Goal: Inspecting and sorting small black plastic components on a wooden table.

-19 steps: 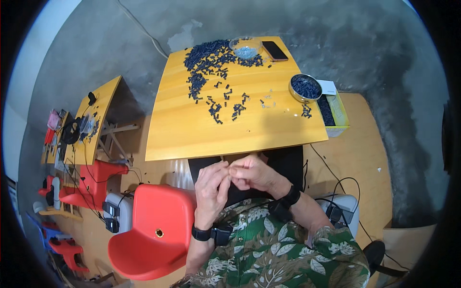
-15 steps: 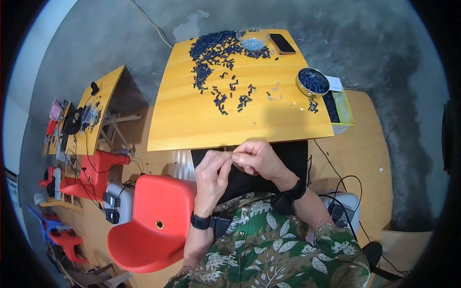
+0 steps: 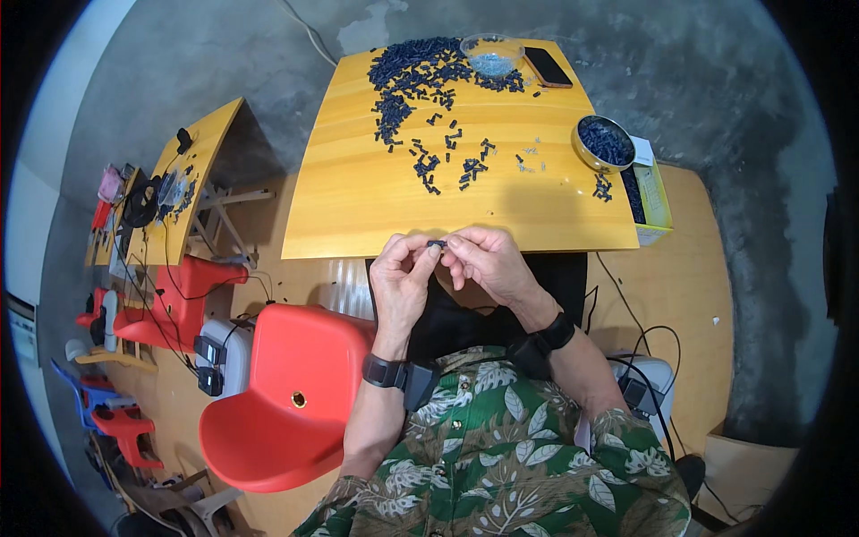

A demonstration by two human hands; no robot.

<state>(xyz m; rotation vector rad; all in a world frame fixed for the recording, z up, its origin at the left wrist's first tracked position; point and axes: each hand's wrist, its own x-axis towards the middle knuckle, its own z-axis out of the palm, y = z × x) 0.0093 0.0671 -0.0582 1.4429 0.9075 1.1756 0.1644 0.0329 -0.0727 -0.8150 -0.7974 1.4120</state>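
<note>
Just in front of the table's near edge, my left hand (image 3: pixel 400 279) pinches a small black piece (image 3: pixel 437 242) between thumb and forefinger. My right hand (image 3: pixel 494 267) meets it there, its thumb and forefinger closed at the piece's right end. Whether a second, smaller part sits between the right fingertips is too small to tell. On the wooden table (image 3: pixel 358 206) lie many similar small black pieces (image 3: pixel 416 63), heaped at the far left and scattered toward the middle. A few tiny clear parts (image 3: pixel 531 167) lie at the right of the table.
A metal bowl (image 3: pixel 580 149) of black pieces stands at the table's right edge, beside a yellow box (image 3: pixel 660 201). Farther back are a clear dish (image 3: pixel 492 45) of pale bits and a phone (image 3: pixel 548 67). A red chair (image 3: pixel 295 358) stands at my left, with a second table (image 3: pixel 215 134) beyond.
The black piece now shows between my fingertips, where before it was hidden. Both hands have come up a little toward the table edge, and the view has shifted slightly.
</note>
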